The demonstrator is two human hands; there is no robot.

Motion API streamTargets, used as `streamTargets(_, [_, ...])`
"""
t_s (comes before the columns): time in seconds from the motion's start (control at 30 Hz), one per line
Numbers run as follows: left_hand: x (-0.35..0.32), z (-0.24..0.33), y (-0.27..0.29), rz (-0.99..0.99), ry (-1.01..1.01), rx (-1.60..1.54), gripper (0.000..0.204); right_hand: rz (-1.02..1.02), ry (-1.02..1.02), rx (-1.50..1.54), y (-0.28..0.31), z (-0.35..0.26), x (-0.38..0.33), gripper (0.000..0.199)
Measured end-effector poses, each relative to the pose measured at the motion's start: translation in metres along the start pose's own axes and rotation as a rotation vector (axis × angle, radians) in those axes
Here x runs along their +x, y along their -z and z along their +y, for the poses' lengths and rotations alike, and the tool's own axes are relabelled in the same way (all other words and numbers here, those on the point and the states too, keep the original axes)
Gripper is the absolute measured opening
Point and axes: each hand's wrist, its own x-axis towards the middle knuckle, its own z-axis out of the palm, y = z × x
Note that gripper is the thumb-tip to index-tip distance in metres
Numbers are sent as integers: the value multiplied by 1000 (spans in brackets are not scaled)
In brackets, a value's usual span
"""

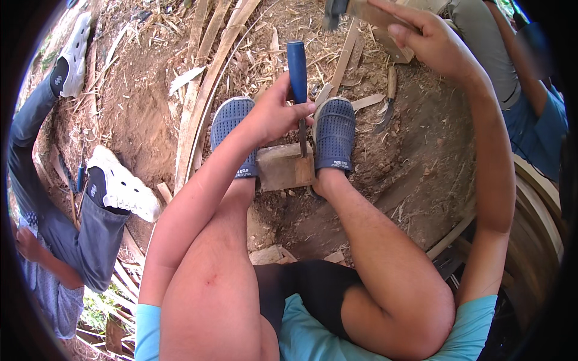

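We see a chisel [298,84] with a blue handle standing nearly upright, its metal blade set down onto a small wooden block [283,167]. The block lies on the dirt ground [415,150] between the person's two feet, which wear blue perforated clogs: the left clog [232,129] touches the block's left end and the right clog [334,133] presses against its right end.

The left hand [274,114] wraps the lower part of the blue handle, its fingers [301,109] closed around it just above the blade. The right hand [421,33] is raised well above and to the right of the chisel, near the top edge of the view; its fingers are closed on the wooden handle of a hammer [355,9], whose dark head shows at the very top of the picture.

On the ground beyond the right clog lies a knife [388,99] with a wooden handle and a curved blade, and a few short offcuts of wood [367,102] lie near it. Long thin wooden strips [201,102] run along the ground left of the left clog, amid shavings and dry straw.

At the left edge another person stands in grey trousers and white clogs [123,186], well apart from the block. At the upper right a second bystander in a blue shirt [539,120] sits close to the raised arm. A curved wooden hoop [542,204] shows at the right edge.
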Motion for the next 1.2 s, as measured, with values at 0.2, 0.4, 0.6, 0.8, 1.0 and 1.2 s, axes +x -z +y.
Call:
streamTargets(0.2, [-2, 1, -4, 11, -27, -7, 47, -12, -404, 295, -13, -34, 9, 45])
streamTargets(0.4, [-1, 3, -7, -39, -113, 93, 44, 83, -171, 34, -12, -30, 27, 41])
streamTargets(0.6, [0, -1, -6, -30, -99, 78, 44, 38, -130, -10, -7, -45, 16, 42])
streamTargets(0.8, [3, 2, -4, -18, -61, 56, 44, -1, -322, -117, 14, -92, 31, 41])
streamTargets(1.0, [2, 2, 3, -2, 5, 69, 48, 35, -1, -200, -6, -55, 27, 38])
streamTargets(1.2, [4, 0, -2, 18, 0, 53, 49, 169, -113, 64, -9, -70, 24, 38])
